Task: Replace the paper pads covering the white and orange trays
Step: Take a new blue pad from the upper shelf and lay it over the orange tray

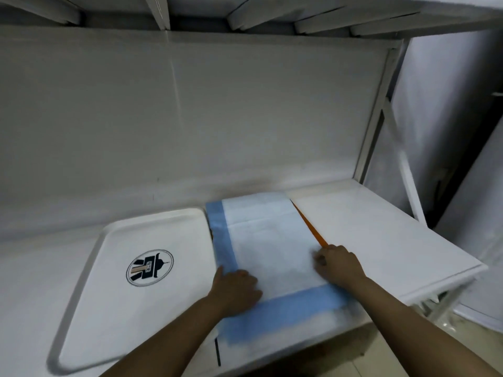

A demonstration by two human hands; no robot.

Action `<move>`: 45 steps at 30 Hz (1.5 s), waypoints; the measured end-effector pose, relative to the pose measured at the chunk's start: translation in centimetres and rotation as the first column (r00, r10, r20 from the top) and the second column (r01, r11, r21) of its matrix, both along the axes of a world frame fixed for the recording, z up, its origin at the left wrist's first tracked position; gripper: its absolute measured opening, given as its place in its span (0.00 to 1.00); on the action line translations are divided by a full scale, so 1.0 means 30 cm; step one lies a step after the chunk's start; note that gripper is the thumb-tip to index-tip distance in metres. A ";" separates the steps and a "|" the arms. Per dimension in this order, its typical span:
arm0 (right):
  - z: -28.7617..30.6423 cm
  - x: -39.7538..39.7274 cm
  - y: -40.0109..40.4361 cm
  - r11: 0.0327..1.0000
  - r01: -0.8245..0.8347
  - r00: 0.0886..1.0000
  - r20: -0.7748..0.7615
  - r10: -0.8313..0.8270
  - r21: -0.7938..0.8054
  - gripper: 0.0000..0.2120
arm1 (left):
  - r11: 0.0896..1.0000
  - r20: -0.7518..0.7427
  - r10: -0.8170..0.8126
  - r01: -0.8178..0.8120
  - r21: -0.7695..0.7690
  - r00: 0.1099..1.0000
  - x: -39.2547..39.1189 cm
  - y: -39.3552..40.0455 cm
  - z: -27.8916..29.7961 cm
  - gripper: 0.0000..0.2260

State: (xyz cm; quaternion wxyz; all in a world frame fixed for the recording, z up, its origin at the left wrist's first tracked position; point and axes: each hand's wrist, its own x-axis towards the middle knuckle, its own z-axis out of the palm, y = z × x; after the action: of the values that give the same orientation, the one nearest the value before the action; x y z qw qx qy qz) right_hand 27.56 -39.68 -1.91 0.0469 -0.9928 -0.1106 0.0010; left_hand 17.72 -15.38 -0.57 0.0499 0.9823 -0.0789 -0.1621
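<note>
A white paper pad with blue borders (269,240) lies over the orange tray (313,229); only a thin orange strip of the tray shows along the pad's right edge. My left hand (235,287) rests flat on the pad's near left part, by the blue border. My right hand (336,263) presses on the pad's right edge with curled fingers, just below the orange strip. To the left sits the white tray (114,289), bare, with a round black logo (149,268) in its middle.
Everything rests on a white table (381,240) against a white back panel. The table's right end and front edge drop off to a tiled floor (408,357). A white shelf frame (373,118) stands at the right; a shelf hangs overhead.
</note>
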 end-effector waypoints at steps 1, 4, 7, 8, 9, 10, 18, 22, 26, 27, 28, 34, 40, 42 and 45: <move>0.007 -0.029 -0.022 0.999 0.047 0.999 -0.001 -0.047 0.024 0.14 | 0.999 0.012 0.007 -0.006 -0.034 1.000 -0.036 -0.010 0.003 0.21; 0.007 -0.106 -0.060 0.934 0.262 0.965 -0.052 -0.257 0.244 0.20 | 0.992 0.030 0.032 -0.028 -0.122 0.999 -0.133 -0.035 0.007 0.23; -0.004 -0.150 -0.091 0.732 0.467 0.884 -0.288 -0.368 0.496 0.27 | 0.996 0.059 0.011 -0.006 -0.085 0.998 -0.203 -0.069 -0.020 0.25; -0.005 -0.153 -0.097 0.645 0.532 0.846 -0.382 -0.372 0.549 0.29 | 0.998 0.072 0.008 -0.004 -0.066 0.997 -0.217 -0.078 -0.025 0.27; -0.006 -0.148 -0.104 0.549 0.600 0.800 -0.466 -0.379 0.583 0.30 | 0.999 0.073 0.008 -0.004 -0.051 0.997 -0.226 -0.086 -0.030 0.28; -0.009 -0.138 -0.111 0.444 0.662 0.749 -0.539 -0.385 0.604 0.31 | 0.999 0.066 0.008 -0.006 -0.039 0.998 -0.229 -0.087 -0.042 0.31; -0.052 -0.098 -0.164 0.461 0.607 0.794 -0.519 -0.316 0.647 0.11 | 0.993 0.372 -0.092 0.112 -0.032 0.924 -0.201 -0.083 -0.097 0.25; -0.022 -0.111 -0.180 0.532 0.492 0.870 -0.374 -0.320 0.689 0.09 | 0.994 0.201 -0.107 0.101 0.037 0.974 -0.202 -0.102 -0.102 0.29; -0.024 -0.109 -0.194 0.597 0.514 0.856 -0.416 -0.308 0.616 0.08 | 0.992 0.202 -0.117 0.123 -0.017 0.972 -0.203 -0.117 -0.092 0.30; -0.027 -0.110 -0.199 0.623 0.504 0.858 -0.426 -0.286 0.598 0.05 | 0.991 0.192 -0.128 0.131 -0.006 0.973 -0.202 -0.110 -0.093 0.26; -0.027 -0.113 -0.200 0.630 0.501 0.858 -0.438 -0.269 0.594 0.04 | 0.993 0.190 -0.115 0.118 -0.005 0.975 -0.207 -0.097 -0.089 0.25; 0.008 -0.114 -0.201 0.484 0.553 0.829 -0.501 -0.246 0.678 0.21 | 0.987 0.239 -0.148 0.160 -0.028 0.960 -0.217 -0.047 -0.106 0.32; 0.080 -0.144 -0.166 0.494 0.456 0.867 -0.495 -0.059 0.740 0.10 | 0.961 0.087 0.027 -0.002 -0.278 0.996 -0.194 -0.077 -0.057 0.27; 0.082 -0.146 -0.169 0.580 0.371 0.876 -0.481 0.042 0.726 0.08 | 0.952 0.078 0.042 -0.017 -0.304 0.996 -0.173 -0.093 -0.042 0.24; 0.098 -0.154 -0.171 0.597 0.303 0.873 -0.468 0.139 0.743 0.05 | 0.951 0.076 0.029 -0.004 -0.310 0.997 -0.127 -0.124 -0.022 0.22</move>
State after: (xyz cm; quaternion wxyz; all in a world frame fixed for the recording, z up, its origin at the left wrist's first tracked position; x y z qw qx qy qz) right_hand 22.95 -44.82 1.02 0.5109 -0.8364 -0.0363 0.1953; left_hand 13.91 -19.10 -1.22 0.2013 0.9687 -0.0972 -0.1082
